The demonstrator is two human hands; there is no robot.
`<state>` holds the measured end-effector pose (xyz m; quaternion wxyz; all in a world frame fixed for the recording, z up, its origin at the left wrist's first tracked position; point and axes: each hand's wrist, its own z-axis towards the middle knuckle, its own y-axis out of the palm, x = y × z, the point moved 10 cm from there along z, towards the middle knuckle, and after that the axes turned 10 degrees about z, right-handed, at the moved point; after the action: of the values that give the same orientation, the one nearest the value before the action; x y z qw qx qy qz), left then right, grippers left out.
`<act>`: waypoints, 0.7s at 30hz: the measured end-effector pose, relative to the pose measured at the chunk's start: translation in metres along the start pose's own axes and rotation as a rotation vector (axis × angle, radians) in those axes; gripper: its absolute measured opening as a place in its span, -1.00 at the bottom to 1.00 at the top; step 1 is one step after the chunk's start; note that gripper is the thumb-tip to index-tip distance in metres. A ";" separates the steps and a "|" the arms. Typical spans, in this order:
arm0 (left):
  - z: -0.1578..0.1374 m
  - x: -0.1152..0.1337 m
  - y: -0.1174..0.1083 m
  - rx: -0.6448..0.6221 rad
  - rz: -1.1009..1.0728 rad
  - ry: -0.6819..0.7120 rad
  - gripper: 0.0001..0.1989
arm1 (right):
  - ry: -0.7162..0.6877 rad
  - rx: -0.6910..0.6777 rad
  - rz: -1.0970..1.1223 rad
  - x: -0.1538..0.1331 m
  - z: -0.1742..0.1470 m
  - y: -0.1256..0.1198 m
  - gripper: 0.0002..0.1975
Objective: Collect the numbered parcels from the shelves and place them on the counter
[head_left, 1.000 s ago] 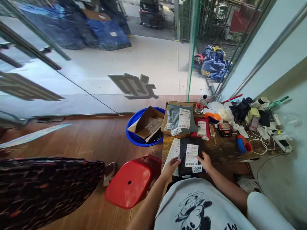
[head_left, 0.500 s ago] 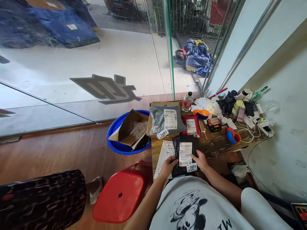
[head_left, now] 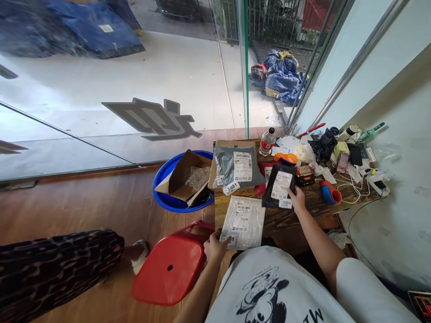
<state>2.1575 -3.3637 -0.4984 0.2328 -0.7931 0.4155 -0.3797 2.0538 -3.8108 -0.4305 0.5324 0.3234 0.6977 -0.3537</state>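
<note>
My right hand (head_left: 297,200) is closed on the lower right edge of a black parcel bag (head_left: 273,202) with a white shipping label and a 5004 sticker. The parcel is tilted over the table's right part, covering much of a red parcel (head_left: 261,169). At the table's front edge, my left hand (head_left: 215,247) pinches the lower left corner of a white, see-through-looking parcel bag (head_left: 256,224) lying flat. Behind them rests a grey parcel (head_left: 225,158) with a 5001 sticker, on top of a brown cardboard piece (head_left: 212,178).
A bottle (head_left: 267,141), an orange tape dispenser (head_left: 285,159), a red-and-black device (head_left: 305,176), a blue-orange roll (head_left: 331,193) and tangled cables crowd the table's right. To the left stand a blue tub (head_left: 157,179) with a cardboard box and a red stool (head_left: 168,287). Another person's leg (head_left: 60,264) shows.
The black parcel has moved from on top of the white parcel to the right and back, in my right hand. My left hand has let go of it and moved to the white parcel's corner.
</note>
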 end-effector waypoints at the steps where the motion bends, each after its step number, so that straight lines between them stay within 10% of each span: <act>1: -0.001 -0.008 -0.003 0.018 0.037 -0.026 -0.47 | -0.007 -0.017 -0.030 -0.003 0.018 0.011 -0.56; 6: -0.010 -0.019 -0.001 0.032 0.129 -0.046 -0.42 | -0.046 -0.006 -0.195 -0.008 0.054 0.050 -0.52; 11: -0.014 -0.018 0.002 0.013 0.179 -0.038 -0.51 | -0.086 0.059 -0.333 0.015 -0.032 0.043 -0.59; 16: -0.015 -0.015 0.008 -0.076 0.262 -0.017 -0.67 | 0.080 -0.173 -0.470 0.078 -0.136 0.075 -0.77; 21: -0.015 -0.004 0.015 -0.200 0.340 0.025 -0.82 | 0.186 -0.317 -0.627 0.103 -0.147 0.094 -0.73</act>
<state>2.1366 -3.3691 -0.5015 0.2085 -0.7259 0.5821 -0.3013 2.0331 -3.6292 -0.5177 0.3758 0.0380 0.8546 -0.3563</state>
